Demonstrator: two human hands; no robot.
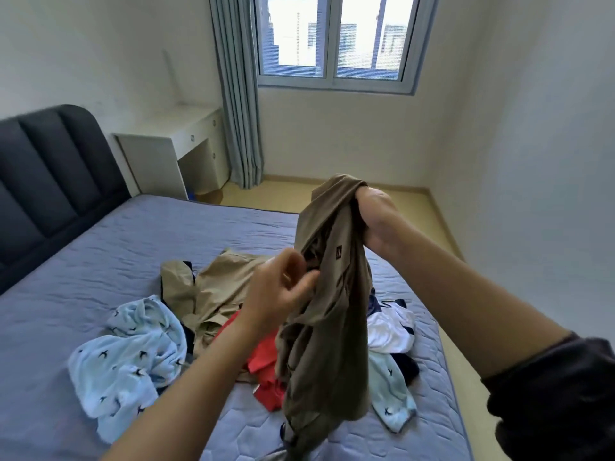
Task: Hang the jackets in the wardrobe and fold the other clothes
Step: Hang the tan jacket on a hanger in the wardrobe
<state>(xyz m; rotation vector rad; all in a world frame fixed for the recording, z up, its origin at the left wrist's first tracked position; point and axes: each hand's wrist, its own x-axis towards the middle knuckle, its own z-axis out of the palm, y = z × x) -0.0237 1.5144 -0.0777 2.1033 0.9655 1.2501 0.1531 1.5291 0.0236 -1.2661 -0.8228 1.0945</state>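
Observation:
An olive-brown garment (pixel 327 341) hangs in the air above the bed. My right hand (pixel 374 217) grips its top, bunched in the fist. My left hand (pixel 283 287) has curled fingers at the garment's left edge, pinching into the fabric near a small dark label. Under it on the blue mattress (pixel 100 271) lies a pile: a beige jacket (pixel 219 291), a red garment (pixel 263 364), a light blue bird-print piece (pixel 129 357), a white garment (pixel 391 327) and a dark one (pixel 404 366).
A dark padded headboard (pixel 50 171) stands at the left. A white desk (pixel 176 144) sits in the far corner beside a grey curtain (pixel 238 104) and a window (pixel 336 38). Bare floor (pixel 429 207) runs along the bed's far and right sides.

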